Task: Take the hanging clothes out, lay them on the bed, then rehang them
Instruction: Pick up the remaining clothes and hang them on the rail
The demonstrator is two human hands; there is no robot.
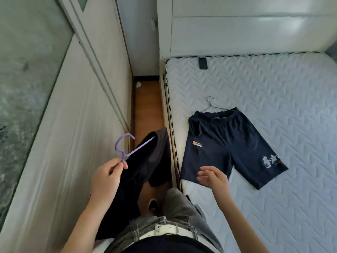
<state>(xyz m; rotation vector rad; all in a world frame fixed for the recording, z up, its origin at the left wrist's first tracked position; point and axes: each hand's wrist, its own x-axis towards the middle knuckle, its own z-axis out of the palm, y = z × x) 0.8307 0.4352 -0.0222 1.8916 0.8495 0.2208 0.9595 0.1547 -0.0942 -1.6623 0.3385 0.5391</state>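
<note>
my left hand [105, 177] is pinching the neck of a purple hanger [125, 147] between thumb and fingertips, a dark garment [145, 167] draping from it over the floor gap just left of the bed [273, 106]. my right hand [212, 177] is hovering open and empty above the bed edge, near 1 pair of navy shorts [224, 145] lying flat on a wire hanger [209, 105]. i am judging this as the laying-out step: next, swinging the garment onto the bare mattress beside the shorts.

Wire hanger [212, 106] mostly hidden under navy shorts [228, 145], purple hanger [127, 147] far end buried in dark garment [144, 172], bed [273, 84] cut off at right, small dark object [203, 63] near headboard unidentifiable
</note>
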